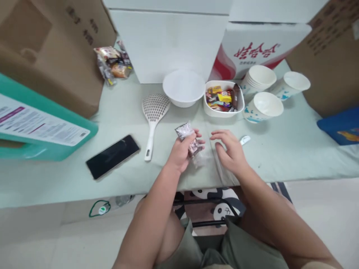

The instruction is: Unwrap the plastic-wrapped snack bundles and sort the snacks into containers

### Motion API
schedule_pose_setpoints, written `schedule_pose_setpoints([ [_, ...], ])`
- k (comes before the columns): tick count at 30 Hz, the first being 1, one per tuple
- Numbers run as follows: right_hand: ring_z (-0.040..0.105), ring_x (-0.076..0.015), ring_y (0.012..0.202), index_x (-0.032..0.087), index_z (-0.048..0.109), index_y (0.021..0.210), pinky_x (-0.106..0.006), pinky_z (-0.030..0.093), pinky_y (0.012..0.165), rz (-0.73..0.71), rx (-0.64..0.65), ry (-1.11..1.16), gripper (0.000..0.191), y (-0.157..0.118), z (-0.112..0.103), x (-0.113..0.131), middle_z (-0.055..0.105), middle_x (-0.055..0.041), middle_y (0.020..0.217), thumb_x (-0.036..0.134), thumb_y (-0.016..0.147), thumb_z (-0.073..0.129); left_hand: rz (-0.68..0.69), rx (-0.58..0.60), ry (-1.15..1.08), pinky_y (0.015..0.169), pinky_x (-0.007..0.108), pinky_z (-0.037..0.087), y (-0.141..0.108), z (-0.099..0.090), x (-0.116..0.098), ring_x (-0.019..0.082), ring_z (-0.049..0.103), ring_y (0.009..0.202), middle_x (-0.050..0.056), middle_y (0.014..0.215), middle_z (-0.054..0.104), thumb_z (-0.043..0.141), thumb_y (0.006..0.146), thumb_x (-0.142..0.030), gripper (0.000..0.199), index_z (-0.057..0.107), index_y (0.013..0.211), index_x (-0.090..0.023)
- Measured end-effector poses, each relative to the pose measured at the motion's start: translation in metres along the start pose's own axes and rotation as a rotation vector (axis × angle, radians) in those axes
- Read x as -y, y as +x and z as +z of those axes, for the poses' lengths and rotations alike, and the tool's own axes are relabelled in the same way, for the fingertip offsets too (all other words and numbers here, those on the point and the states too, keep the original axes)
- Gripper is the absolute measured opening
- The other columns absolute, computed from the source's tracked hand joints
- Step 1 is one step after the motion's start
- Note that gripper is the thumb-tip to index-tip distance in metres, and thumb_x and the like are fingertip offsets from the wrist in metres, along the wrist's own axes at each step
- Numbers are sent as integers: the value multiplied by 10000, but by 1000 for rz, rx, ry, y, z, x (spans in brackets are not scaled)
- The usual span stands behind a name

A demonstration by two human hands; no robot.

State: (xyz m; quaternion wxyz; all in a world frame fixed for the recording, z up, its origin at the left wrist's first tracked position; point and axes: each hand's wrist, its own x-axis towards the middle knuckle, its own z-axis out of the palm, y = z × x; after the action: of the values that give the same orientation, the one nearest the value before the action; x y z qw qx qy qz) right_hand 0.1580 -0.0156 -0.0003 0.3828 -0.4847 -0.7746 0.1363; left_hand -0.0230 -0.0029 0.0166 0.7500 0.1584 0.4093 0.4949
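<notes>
left grip (181,152) holds packet (184,130); right grip (230,151) loosely spread; white box (256,51) reads 娃哈哈.

Cannot see all of the packet (185,129) at centre, partly covered by the left hand (181,150).
Cannot read the fine print (42,122) on the teal container (56,109), cropped at the left edge; cannot identify the small white item (245,140) right of centre.

The head-worn camera looks forward and down – from above and behind the left hand (181,151) and right hand (231,150) – fairly near, spanning the table (294,158) around them.
</notes>
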Motion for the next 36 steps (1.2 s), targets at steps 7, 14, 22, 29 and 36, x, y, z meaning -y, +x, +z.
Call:
schedule_pose_setpoints([
  [7,602,-370,1331,207,728,1205,-594,435,1114,116,236,-361,467,-44,-59,-88,715,-124,1357,106,797,523,-103,-127,30,532,297,594,25,27,11,139,674,480,-38,720,653,642,908,-511,353,595,869,-164],
  [14,671,-316,1061,199,725,1038,-512,444,996,242,334,-401,272,-41,-68,-86,747,-124,1038,327,976,493,-189,-67,-74,585,352,640,51,44,20,206,744,611,62,720,723,299,1009,-452,499,660,874,-136],
  [22,535,-174,530,222,626,944,-310,409,576,573,168,23,237,-35,-65,-62,581,15,596,383,971,455,-72,-80,-75,663,232,625,55,40,28,151,766,670,63,767,778,514,977,-277,168,640,984,-165],
  [29,588,-133,548,215,602,1192,-296,471,564,493,114,274,275,-35,-40,-36,687,3,803,276,939,513,-2,8,-145,733,258,623,56,36,36,143,766,751,47,877,781,481,1049,-243,163,628,1018,-180],
  [36,581,-58,474,258,542,1275,-225,426,436,602,165,649,338,-38,-20,-20,632,23,940,194,953,460,92,0,-170,964,303,574,51,38,37,111,712,814,-11,899,735,470,1024,-128,200,644,990,-221],
])
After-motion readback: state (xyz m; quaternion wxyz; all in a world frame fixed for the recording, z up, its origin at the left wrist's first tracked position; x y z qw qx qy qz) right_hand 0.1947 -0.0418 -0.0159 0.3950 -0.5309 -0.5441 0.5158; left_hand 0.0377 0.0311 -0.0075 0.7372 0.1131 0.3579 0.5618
